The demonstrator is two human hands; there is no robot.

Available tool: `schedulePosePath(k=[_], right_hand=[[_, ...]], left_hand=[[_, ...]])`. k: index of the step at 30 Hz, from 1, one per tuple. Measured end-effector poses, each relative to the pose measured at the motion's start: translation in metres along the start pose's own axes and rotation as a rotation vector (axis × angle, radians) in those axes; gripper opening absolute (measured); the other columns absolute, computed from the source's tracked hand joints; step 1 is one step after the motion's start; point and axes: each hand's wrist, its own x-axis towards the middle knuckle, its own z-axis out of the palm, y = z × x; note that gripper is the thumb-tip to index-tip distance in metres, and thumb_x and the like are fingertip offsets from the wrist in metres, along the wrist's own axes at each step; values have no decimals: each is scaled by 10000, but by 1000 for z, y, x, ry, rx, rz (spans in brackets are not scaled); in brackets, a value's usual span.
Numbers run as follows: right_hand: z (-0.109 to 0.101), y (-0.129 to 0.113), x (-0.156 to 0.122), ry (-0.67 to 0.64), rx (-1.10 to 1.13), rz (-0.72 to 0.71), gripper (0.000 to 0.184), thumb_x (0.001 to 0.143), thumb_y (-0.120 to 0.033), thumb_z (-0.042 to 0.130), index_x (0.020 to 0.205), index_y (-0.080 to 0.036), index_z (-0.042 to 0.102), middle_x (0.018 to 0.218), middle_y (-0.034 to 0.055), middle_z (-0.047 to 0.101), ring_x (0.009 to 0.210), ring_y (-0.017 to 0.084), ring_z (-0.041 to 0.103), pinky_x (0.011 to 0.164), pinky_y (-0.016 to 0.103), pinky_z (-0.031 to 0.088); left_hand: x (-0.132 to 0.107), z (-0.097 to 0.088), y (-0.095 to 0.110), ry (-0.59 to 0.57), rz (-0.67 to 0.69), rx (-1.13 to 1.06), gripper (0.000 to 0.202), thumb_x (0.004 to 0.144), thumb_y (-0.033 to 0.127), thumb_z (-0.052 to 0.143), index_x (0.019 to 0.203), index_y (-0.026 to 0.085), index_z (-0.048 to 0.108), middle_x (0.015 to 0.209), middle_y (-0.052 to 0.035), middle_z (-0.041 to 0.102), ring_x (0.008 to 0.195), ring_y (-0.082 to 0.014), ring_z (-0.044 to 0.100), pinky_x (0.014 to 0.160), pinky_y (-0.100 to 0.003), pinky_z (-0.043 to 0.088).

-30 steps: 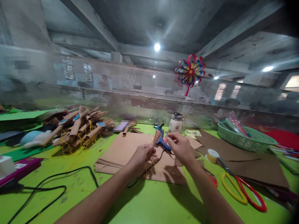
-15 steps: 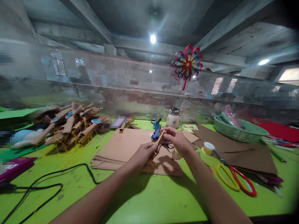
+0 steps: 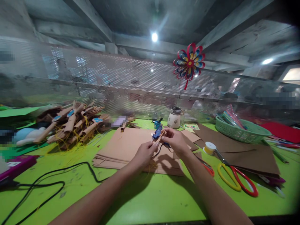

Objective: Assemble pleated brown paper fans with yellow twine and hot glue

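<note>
My left hand (image 3: 145,153) and my right hand (image 3: 175,141) meet over a stack of brown kraft paper sheets (image 3: 122,142). Between them is a narrow folded strip of brown paper (image 3: 160,138), with the fingers of both hands closed on it. My left hand grips its near end, my right hand its far end; part of it is hidden by the fingers. Just behind the strip stands a blue object (image 3: 157,132), perhaps a glue gun. A dark cord (image 3: 160,150) loops close to the fingers. Fine yellow thread (image 3: 150,168) lies on the sheets below.
Rolled paper pieces with yellow strings (image 3: 75,125) are heaped at left, near a black cable (image 3: 77,164). At right lie large scissors (image 3: 234,175), a thread spool (image 3: 209,148), brown sheets (image 3: 253,159) and a green basket (image 3: 241,129). A jar (image 3: 174,118) stands behind, before a perforated screen (image 3: 112,78).
Both hands keep hold of the paper strip and have shifted slightly, the left fingers a little lower. More of the dark cord and of a red-handled tool by my right forearm shows.
</note>
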Motion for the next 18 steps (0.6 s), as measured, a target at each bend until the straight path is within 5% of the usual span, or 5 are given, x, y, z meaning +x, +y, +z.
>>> schedulePosePath(k=[5,10,18], right_hand=[[4,8,2,38,-36,13,216,561,-168,640,775,-154,617,643,-11,613,570,130,578,612,278,506],[5,13,3,32,-88,-12,400,575,-147,592,974,-170,602,696,-18,620,555,121,552,550,261,496],[3,7,0,-30,-199,-9,206,570,-149,611,772,-166,575,627,-9,610,558,134,554,548,262,472]], left_hand=[[4,-3,-6,68,100,197,407,811,506,438,650,152,559,570,11,484,550,-132,415,526,-251,268],[1,-5,-5,82,148,333,388,834,474,406,660,164,562,576,-8,517,556,-154,452,534,-262,275],[0,-5,-2,79,186,371,444,871,500,344,705,167,586,645,-48,594,596,-174,512,551,-270,317]])
